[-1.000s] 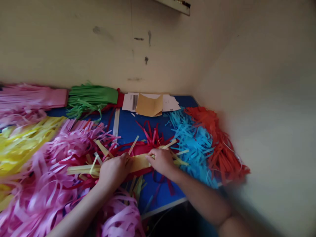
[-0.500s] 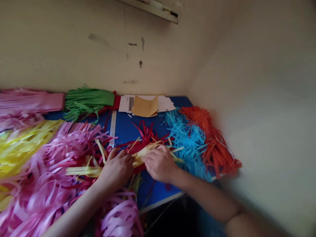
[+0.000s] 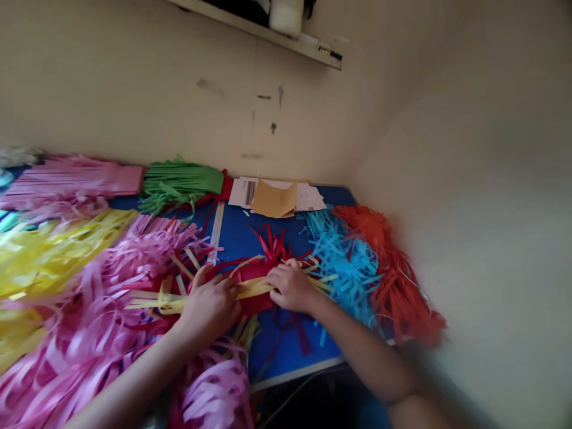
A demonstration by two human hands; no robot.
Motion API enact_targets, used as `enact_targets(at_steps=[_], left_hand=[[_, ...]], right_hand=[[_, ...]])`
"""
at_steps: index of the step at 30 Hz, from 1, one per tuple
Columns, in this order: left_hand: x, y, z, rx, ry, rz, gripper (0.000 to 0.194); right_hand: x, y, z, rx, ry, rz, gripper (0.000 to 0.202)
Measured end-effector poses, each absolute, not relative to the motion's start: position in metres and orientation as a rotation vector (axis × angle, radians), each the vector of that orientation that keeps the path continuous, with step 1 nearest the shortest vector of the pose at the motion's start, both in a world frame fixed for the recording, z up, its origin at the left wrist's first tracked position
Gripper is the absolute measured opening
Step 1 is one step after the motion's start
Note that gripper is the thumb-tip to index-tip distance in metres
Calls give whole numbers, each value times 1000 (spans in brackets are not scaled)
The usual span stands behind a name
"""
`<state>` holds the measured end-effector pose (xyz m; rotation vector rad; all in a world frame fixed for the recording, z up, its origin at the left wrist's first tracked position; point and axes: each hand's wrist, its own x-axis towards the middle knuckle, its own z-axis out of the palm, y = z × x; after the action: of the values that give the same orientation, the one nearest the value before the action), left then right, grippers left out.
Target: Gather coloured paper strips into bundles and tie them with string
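A pale yellow paper fringe [image 3: 254,288] stretches between my two hands, its cut strips sticking out on both sides. My left hand [image 3: 214,304] has its fingers curled over the left part of the fringe. At the other end, my right hand [image 3: 291,286] grips it with bent fingers. Beneath the yellow paper lies a red paper fringe [image 3: 255,307], whose strips spread out at the back. Pink fringe [image 3: 147,262] lies close to the left of my left hand. Blue fringe [image 3: 348,274] is just beyond my right hand.
The blue tabletop [image 3: 295,357] meets the wall at the back. Yellow fringe [image 3: 58,250] lies at left, a green bundle [image 3: 187,182] and a pink bundle [image 3: 89,179] behind. White cards [image 3: 308,196] with brown paper [image 3: 274,199] lie at the back, orange fringe [image 3: 397,286] at right. A shelf [image 3: 250,27] hangs above.
My hands have drawn slightly apart, and the yellow fringe between them is now flatter and straighter. More of the red paper under it shows. The view has shifted a little to the left and up.
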<state>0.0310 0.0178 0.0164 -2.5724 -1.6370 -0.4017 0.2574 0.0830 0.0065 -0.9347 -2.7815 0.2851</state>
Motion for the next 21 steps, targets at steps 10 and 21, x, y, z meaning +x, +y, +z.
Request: enact_targets(at_steps=[10,21], left_hand=[[23,2,9,-2414,-1516,-458,18],[1,6,-3,-2531,-1691,-588,20]], right_hand=[[251,72,10,-735,-2688,0,11],[259,88,0,-1136,-2574,464,17]])
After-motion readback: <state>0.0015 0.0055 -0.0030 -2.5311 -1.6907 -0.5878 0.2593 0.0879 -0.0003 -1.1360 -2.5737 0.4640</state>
